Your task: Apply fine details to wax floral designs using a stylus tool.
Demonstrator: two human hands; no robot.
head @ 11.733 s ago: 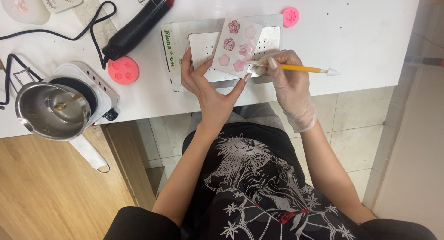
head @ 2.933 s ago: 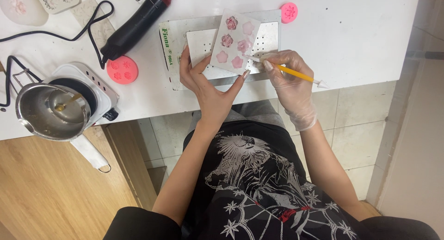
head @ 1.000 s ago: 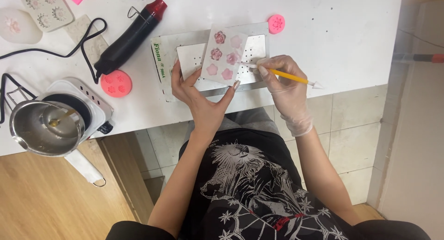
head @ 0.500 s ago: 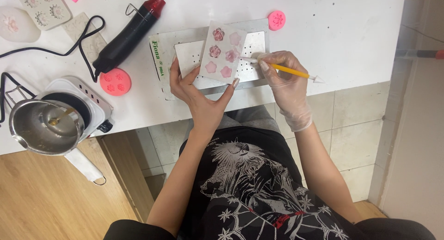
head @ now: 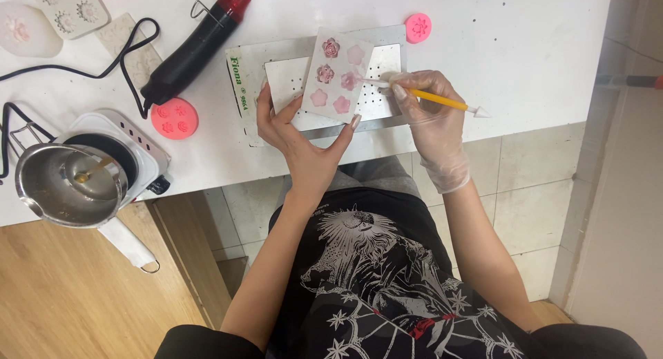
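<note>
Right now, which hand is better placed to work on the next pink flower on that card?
The right hand: gloved, it holds the yellow tool, whose tip sits at the flowers. The bare left hand is busy gripping the card from below.

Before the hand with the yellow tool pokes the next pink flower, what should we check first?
1. White rectangular card with pink flower shapes held steady: ok, the bare left hand grips its lower edge, tilted up.
2. Yellow-handled pointed tool gripped: ok, in the gloved right hand.
3. Tool's working end on a flower: cannot tell, too small.
4. Perforated metal plate under the card: ok.
5. Black heat gun with red tip away from the hands: ok.
6. Steel melting pot on its white hotplate clear of the elbow: ok.
</note>
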